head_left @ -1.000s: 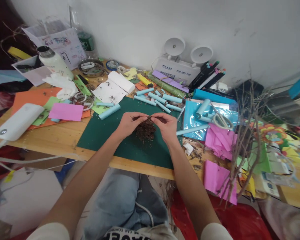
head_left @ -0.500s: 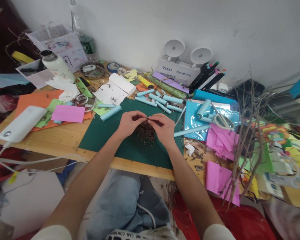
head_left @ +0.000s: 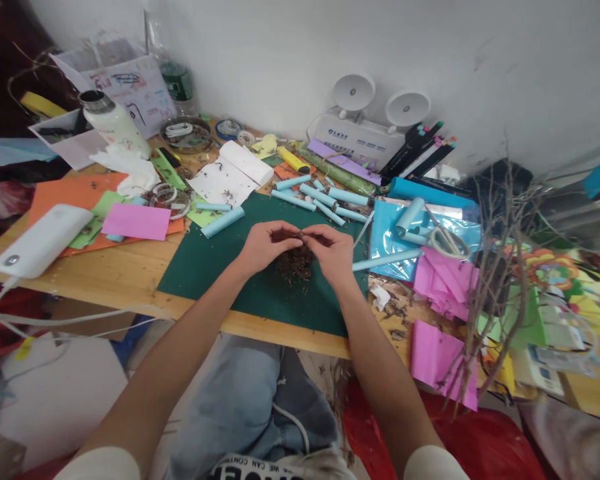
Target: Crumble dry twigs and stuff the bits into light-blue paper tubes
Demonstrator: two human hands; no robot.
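Note:
My left hand (head_left: 263, 248) and my right hand (head_left: 333, 252) meet fingertip to fingertip over a dark green mat (head_left: 210, 267). Both are closed in a pinch on a small dark brown bit (head_left: 301, 235), too small to name exactly. Right below them lies a loose heap of brown crumbly plant scraps (head_left: 294, 265), partly hidden by my fingers. Several rolled light blue paper tubes (head_left: 347, 195) lie on and past the mat's far edge, beyond my hands. Another blue paper tube (head_left: 223, 223) lies to the left of them.
A white power bank (head_left: 43, 241) with a cable sits at the left edge. Bare twigs (head_left: 503, 267) stick up at the right, near pink paper (head_left: 445, 283) and scissors (head_left: 449, 241). A white bottle (head_left: 114, 125) stands back left; a twin-headed lamp (head_left: 360, 133) stands against the wall.
My hands stay pinched together over the brown heap, with slight finger movement. The whole view has shifted a little.

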